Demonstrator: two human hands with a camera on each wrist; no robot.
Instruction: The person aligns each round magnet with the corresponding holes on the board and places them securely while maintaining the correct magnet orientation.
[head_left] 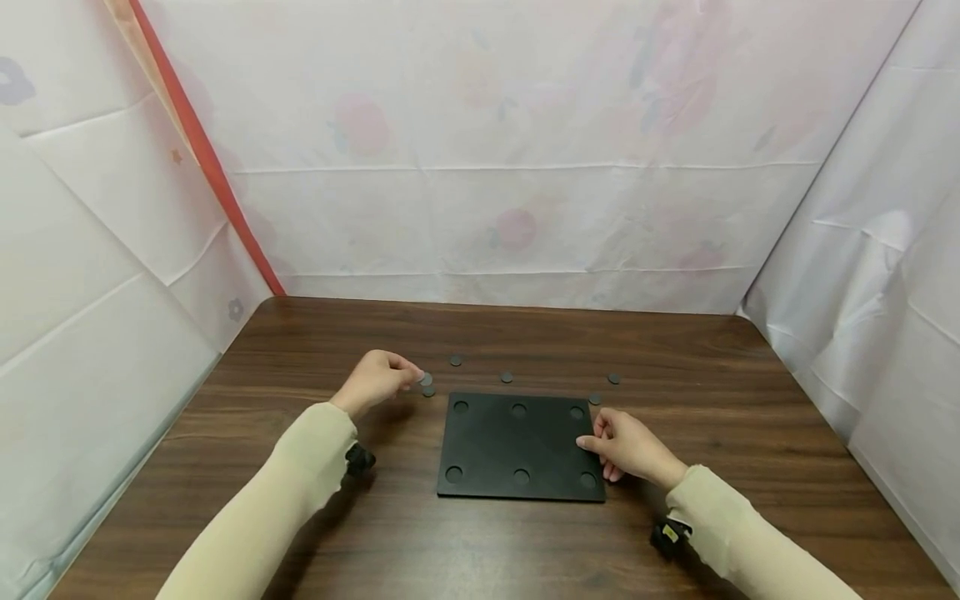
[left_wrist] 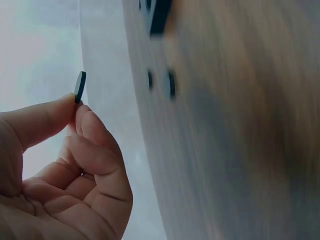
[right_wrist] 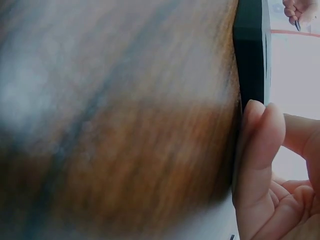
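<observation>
My left hand [head_left: 377,382] pinches a small thin grey disc [left_wrist: 80,87] between thumb and fingertips, lifted off the table at the board's far left. Close by it, two more discs lie on the wood, one of them a dark disc [head_left: 428,392]. A flat black rectangular board [head_left: 517,446] with several round recesses lies in the middle. My right hand [head_left: 626,446] holds the board's right edge, thumb over the top and fingers against the side. In the right wrist view, the fingertips [right_wrist: 255,112] meet the board's thick dark edge [right_wrist: 250,55].
Beyond the board several loose discs are scattered: one disc [head_left: 456,361] at the left, another disc [head_left: 507,377] behind the middle, a third disc [head_left: 614,379] at the right. One disc [head_left: 595,399] lies near the board's far right corner. White printed cloth [head_left: 480,225] surrounds the brown wooden table [head_left: 360,533].
</observation>
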